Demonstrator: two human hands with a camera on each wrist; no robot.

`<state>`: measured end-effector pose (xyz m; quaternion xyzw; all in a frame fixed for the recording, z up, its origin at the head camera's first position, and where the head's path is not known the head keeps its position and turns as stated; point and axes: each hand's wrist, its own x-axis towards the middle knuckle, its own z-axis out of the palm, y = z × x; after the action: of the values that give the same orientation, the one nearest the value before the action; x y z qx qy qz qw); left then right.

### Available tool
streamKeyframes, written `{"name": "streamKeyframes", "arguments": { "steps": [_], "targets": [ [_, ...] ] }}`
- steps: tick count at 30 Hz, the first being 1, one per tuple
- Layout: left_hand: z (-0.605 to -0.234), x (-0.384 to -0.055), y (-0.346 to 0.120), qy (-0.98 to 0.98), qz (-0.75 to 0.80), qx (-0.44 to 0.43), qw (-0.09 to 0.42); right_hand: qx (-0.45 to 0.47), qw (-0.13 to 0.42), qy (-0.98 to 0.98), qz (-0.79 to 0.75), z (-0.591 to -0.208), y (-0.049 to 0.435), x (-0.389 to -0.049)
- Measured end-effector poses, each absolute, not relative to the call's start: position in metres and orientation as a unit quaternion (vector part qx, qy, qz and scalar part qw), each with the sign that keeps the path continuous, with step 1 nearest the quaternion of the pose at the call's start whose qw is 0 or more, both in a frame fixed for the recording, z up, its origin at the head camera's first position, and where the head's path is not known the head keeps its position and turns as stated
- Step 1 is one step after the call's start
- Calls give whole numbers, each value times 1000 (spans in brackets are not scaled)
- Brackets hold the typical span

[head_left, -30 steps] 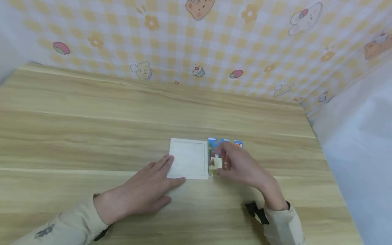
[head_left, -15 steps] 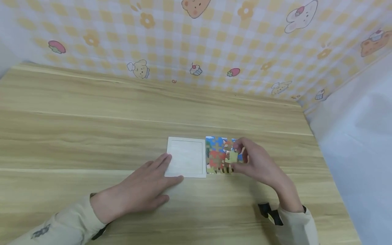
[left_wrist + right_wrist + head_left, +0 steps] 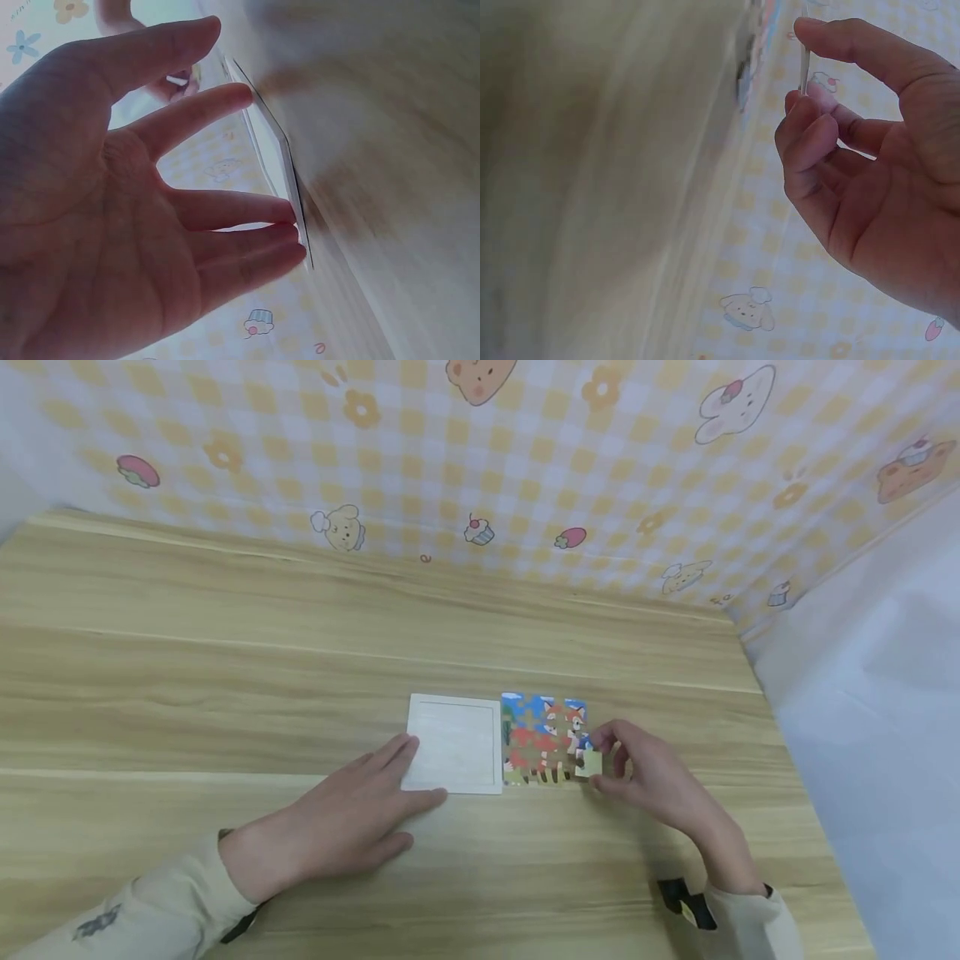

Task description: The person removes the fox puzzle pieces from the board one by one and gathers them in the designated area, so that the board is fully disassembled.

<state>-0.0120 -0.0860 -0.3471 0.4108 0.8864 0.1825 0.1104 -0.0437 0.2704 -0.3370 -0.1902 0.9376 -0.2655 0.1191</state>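
Observation:
A square white puzzle tray (image 3: 455,747) with a thin line inside its border lies on the table. My left hand (image 3: 337,818) is spread at its lower left, fingertips on the edge; the left wrist view shows those straight fingers (image 3: 236,210) against the thin tray side. Right beside the tray is a jigsaw picture (image 3: 532,739) with foxes, blue sky and red patches. Over its lower right corner my right hand (image 3: 652,781) pinches a pale jigsaw piece (image 3: 592,763) between thumb and fingers. In the right wrist view the piece (image 3: 805,67) appears edge-on, above the table surface.
The wooden table (image 3: 225,693) runs back to a yellow checked cloth (image 3: 420,468) with cartoon prints. A white surface (image 3: 862,718) borders the table on the right. A black strap (image 3: 686,903) hangs by the right sleeve.
My right hand has moved to the right across the jigsaw picture with the piece, uncovering most of the picture. The left hand stays on the tray; the head view has shifted slightly.

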Motion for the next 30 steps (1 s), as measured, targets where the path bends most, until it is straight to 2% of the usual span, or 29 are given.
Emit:
{"name": "streamKeyframes", "arguments": {
  "steps": [7,20,30],
  "targets": [
    [-350,-12,-85,884,195,416,89,-184,146,930,-285,-352,276,-37],
    [-349,-9,-84,894,181,400,92,-189,132,944,-238,-353,270,-36],
    [-345,-7,-83,900,159,400,67,-184,132,947,-226,-354,269,-36]
  ]
}}
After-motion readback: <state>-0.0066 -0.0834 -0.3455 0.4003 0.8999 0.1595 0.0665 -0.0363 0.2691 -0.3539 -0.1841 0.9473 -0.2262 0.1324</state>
